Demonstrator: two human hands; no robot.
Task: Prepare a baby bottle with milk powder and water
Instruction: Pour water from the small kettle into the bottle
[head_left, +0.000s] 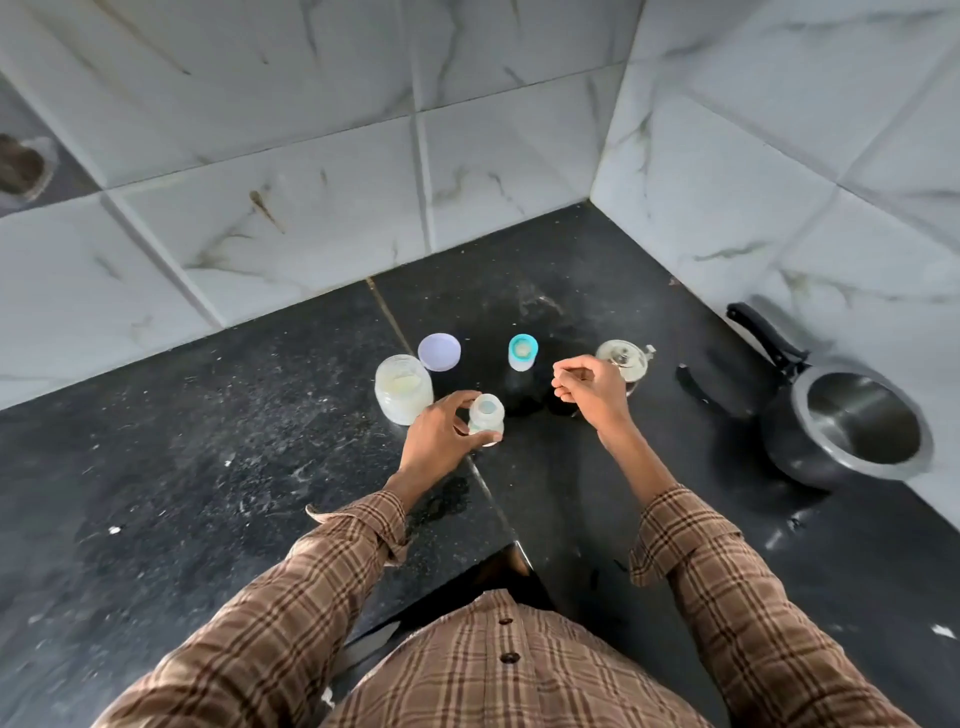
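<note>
Head view gives us a dark stone desk (208, 467) set into a corner of pale marble-patterned wall tiles (311, 156). Our left hand (441, 434) curls its fingers and thumb round the small clear baby bottle (487, 414), which stands upright and uncapped near the middle of the desk. Our right hand (589, 384) hovers just right of it, fingers bent inward with fingertips pinched together; we cannot tell whether anything is held between them. Just left of the bottle stands an open jar (403, 387) with pale powder inside, and its lilac lid (439, 352) lies flat behind it, toward the back wall. A teal-ringed bottle cap (522, 353) stands further right, apart from both hands. Behind our right hand, partly hidden, sits a small steel vessel with a lid (626, 358). Near the desk's right edge, against the side wall, a dark pot (852, 431) with a long black handle (766, 335) rests open.
</note>
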